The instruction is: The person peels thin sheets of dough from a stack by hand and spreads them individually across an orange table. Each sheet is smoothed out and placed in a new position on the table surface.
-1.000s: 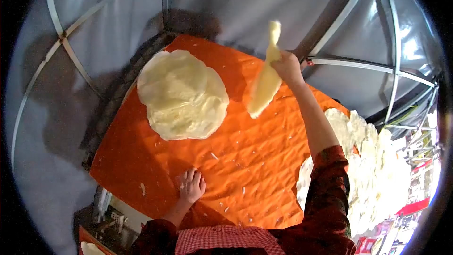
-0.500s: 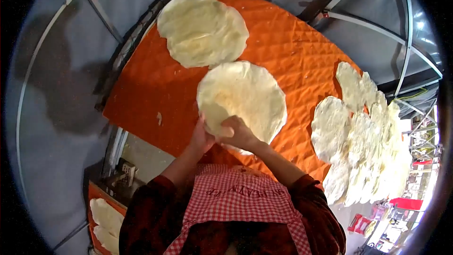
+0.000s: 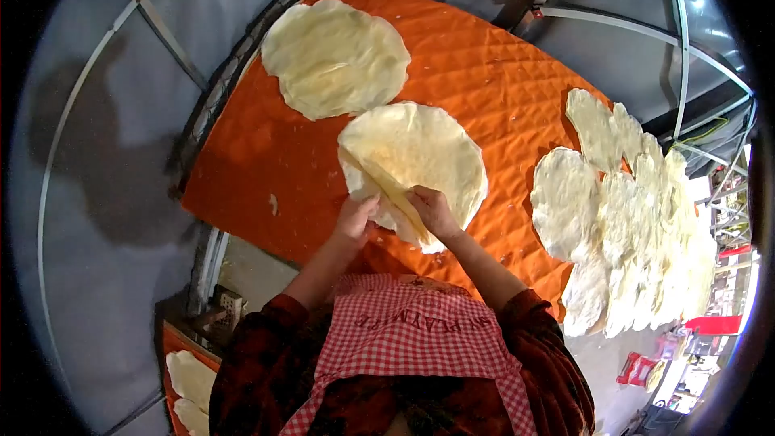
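A round, pale flatbread point(image 3: 440, 141) lies on the orange quilted cloth point(image 3: 258, 153) in front of me. Its near-left part is lifted into a slanting fold. My right hand point(image 3: 432, 210) is closed on the upper end of this raised edge, fingers pinched around it. At the near-left rim, my left hand point(image 3: 355, 216) is closed with its thumb against the flatbread's edge. Just behind and touching or nearly touching it, a second round flatbread point(image 3: 335, 56) lies flat. Whether more layers lie beneath the front one cannot be made out.
Several overlapping flatbreads point(image 3: 630, 218) spread along the right side of the cloth. More pale sheets point(image 3: 190, 387) rest on a lower orange surface at bottom left. Grey tent walls point(image 3: 105, 145) and metal poles point(image 3: 613, 23) enclose the table. Red packets point(image 3: 638, 370) stand at lower right.
The flatbread's near-left edge has been raised and folded over. My right hand has moved right and closed on the fold, while my left hand has shifted slightly right. The camera view has tilted slightly.
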`<state>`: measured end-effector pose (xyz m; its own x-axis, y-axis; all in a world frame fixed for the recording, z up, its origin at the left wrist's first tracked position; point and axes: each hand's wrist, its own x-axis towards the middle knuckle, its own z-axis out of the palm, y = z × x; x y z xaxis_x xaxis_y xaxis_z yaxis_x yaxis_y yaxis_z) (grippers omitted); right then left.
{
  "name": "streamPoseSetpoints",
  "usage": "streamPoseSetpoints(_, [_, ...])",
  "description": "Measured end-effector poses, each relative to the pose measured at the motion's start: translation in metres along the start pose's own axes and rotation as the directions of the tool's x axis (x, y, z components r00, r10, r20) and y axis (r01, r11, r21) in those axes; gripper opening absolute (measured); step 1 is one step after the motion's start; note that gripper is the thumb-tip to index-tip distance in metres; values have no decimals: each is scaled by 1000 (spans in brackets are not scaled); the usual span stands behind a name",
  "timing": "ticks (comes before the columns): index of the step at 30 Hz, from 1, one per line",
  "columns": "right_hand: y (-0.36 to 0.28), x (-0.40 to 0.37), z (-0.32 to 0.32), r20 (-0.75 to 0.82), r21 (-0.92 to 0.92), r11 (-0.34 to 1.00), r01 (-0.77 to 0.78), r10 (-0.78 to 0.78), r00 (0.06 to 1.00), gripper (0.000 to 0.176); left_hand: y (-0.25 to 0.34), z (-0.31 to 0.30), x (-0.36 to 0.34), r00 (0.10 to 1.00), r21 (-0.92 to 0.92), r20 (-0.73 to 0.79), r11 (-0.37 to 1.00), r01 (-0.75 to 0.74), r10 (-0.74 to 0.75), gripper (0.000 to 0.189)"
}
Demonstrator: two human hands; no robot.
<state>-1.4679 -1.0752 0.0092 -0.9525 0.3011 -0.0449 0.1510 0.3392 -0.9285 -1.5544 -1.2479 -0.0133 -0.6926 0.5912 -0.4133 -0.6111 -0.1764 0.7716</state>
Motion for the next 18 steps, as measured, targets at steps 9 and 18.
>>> streamPoseSetpoints(9, [-1,-1,-1,178,82,996,41,-55,983,23,8,5,-8,1000,55,-26,998,-10,11,32])
streamPoseSetpoints(18, [-26,8,11,-44,-151,976,155,-163,986,27,-17,8,4,985,325,-41,934,-145,168,28])
